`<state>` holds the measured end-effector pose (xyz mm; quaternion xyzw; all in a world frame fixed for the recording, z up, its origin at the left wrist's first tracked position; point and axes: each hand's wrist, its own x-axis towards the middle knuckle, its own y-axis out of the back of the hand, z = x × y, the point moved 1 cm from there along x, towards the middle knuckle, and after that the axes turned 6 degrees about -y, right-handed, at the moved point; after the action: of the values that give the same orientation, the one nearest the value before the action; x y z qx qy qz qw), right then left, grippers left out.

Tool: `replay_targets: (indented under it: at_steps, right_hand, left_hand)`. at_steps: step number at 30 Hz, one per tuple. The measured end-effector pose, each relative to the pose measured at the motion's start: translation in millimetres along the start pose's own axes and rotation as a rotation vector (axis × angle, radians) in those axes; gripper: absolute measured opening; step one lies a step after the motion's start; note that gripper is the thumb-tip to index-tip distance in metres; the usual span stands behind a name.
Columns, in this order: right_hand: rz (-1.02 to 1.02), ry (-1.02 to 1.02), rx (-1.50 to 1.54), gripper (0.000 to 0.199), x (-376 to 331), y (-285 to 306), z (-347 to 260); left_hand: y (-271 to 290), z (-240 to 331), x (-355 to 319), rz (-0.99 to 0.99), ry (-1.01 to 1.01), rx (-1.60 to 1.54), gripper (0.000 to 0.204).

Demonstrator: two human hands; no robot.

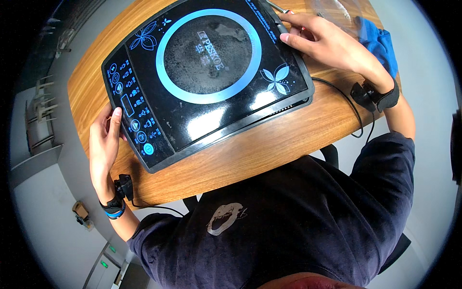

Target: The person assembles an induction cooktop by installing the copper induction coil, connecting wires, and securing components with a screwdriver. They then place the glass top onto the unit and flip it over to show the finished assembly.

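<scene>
A black induction cooker (208,82) with a blue ring, flower patterns and a touch panel along its left side lies turned at an angle before me. My left hand (105,137) grips its left edge, thumb on top by the panel and fingers mostly hidden beneath. At the far right edge, my right hand (329,43) has its thumb against the rim and its fingers bent over the side. A thin tool-like piece (280,7) shows next to those fingers; its kind is unclear.
The wooden table (250,153) has a rounded near edge. A blue cloth (380,45) and a clear plastic bag (339,13) lie at the back right. A black cable (353,108) runs from the cooker's right side. Each wrist wears a strapped black device with a wire.
</scene>
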<state>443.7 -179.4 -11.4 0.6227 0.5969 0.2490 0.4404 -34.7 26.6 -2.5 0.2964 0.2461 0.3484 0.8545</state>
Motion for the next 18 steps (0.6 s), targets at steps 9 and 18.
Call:
replay_targets:
  at_steps: [9, 18]
  right_hand:
    - [-0.044, -0.028, 0.182, 0.064, -9.9, 4.6, 9.2]
    - [-0.087, 0.02, 0.26, 0.055, -34.5, 12.9, -22.1]
  left_hand:
    - [3.2, -4.3, -0.1, -0.011, 0.015, -0.013, 0.044]
    - [1.1, 0.9, 0.2, -0.024, -0.009, -0.034, 0.034]
